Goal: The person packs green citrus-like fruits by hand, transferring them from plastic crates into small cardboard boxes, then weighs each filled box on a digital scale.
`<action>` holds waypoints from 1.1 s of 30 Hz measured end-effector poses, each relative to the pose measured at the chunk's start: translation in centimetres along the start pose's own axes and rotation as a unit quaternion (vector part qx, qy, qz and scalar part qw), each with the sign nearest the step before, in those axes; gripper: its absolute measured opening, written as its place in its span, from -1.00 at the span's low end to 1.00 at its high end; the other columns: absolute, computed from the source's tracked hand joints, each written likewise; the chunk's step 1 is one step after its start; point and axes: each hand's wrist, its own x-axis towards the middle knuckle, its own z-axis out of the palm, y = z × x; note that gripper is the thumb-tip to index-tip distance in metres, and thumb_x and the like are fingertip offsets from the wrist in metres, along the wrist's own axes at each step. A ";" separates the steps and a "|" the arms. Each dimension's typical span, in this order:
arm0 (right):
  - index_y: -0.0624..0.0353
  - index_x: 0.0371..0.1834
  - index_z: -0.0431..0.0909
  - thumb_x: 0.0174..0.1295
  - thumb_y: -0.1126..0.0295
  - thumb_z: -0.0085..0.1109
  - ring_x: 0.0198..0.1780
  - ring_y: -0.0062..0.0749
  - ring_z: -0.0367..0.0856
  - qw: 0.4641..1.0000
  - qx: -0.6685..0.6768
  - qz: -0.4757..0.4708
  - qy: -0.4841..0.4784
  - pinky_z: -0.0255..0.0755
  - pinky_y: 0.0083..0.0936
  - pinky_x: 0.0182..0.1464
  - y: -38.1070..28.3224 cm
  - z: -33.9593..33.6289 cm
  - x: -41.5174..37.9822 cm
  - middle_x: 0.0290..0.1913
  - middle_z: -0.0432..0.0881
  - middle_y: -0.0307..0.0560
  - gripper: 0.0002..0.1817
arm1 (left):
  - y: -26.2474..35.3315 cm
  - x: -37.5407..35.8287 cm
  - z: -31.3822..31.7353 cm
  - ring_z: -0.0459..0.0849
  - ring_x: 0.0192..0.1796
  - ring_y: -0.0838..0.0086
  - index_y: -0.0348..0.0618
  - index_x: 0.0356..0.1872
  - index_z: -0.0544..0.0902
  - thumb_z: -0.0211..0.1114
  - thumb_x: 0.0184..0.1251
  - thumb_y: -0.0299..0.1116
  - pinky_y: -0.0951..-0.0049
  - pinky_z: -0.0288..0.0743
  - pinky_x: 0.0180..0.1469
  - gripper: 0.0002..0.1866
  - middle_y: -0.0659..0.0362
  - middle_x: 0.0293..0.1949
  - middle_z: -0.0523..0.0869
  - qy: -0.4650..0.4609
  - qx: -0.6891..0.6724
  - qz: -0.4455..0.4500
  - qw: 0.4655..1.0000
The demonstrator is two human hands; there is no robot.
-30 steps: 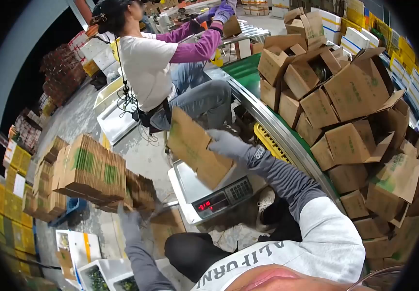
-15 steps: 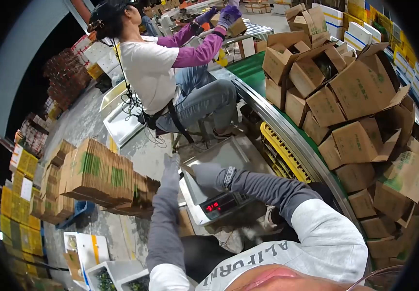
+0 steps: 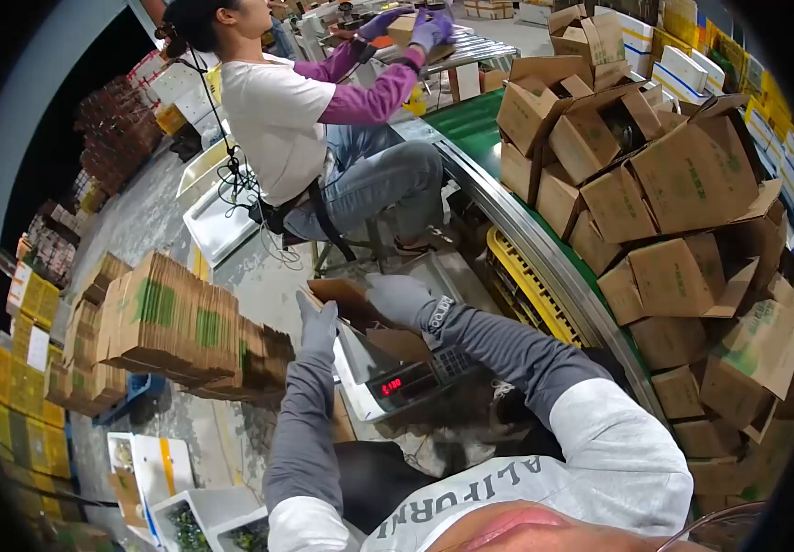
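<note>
Between my hands a brown cardboard box point(image 3: 345, 296) is partly unfolded, its flaps spread above the weighing scale point(image 3: 353, 375). My left hand point(image 3: 319, 329), in a grey glove, grips the box's left edge. On the opposite side my right hand point(image 3: 399, 300), also gloved in grey, is closed on a flap; its fingertips are partly hidden by the cardboard. Red digits glow on the scale's display point(image 3: 393, 386), just below the box.
Stacked flat cartons point(image 3: 171, 317) stand to my left. A conveyor point(image 3: 562, 262) piled with open cardboard boxes point(image 3: 691, 184) runs along my right. Ahead sits a co-worker point(image 3: 273, 129) with purple gloves. White foam boxes point(image 3: 190, 524) holding greens lie at lower left.
The cardboard, seen almost edge-on before, has opened out between my hands. My left hand has moved slightly left and down. The co-worker's hands have lowered onto a small box.
</note>
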 end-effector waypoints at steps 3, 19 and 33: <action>0.17 -0.11 0.48 0.21 0.36 -0.09 -0.24 0.07 0.66 0.981 -0.126 -0.080 -0.123 0.49 -0.10 -0.21 -2.5 0.5 -1.5 -0.27 0.67 0.14 -0.75 | 3.7 1.0 0.8 0.49 -0.06 0.40 -0.20 0.48 -0.18 0.23 0.14 -0.58 0.53 0.46 -0.11 -0.05 -0.04 0.13 0.40 0.034 0.259 -0.010 0.965; 0.23 0.29 0.31 0.34 0.19 0.01 0.11 0.02 0.55 0.969 0.083 -0.138 0.189 0.41 -0.29 0.14 -2.1 -3.5 -2.8 0.07 0.55 0.25 -0.48 | 6.8 2.1 4.1 0.58 0.11 0.19 -0.02 -0.06 0.66 0.02 0.26 -0.15 0.00 0.12 0.32 -0.64 0.08 0.01 0.65 -0.299 0.759 0.073 0.574; 0.24 0.35 0.24 0.38 0.10 -0.13 0.35 -0.13 0.31 0.971 0.232 0.014 0.051 0.15 -0.42 0.37 1.2 4.7 1.4 0.30 0.38 0.14 -0.42 | -4.7 3.3 5.2 0.32 0.29 0.21 -0.02 0.21 0.41 0.07 0.22 -0.09 -0.07 0.04 0.30 -0.47 0.12 0.24 0.41 0.038 0.717 0.224 0.659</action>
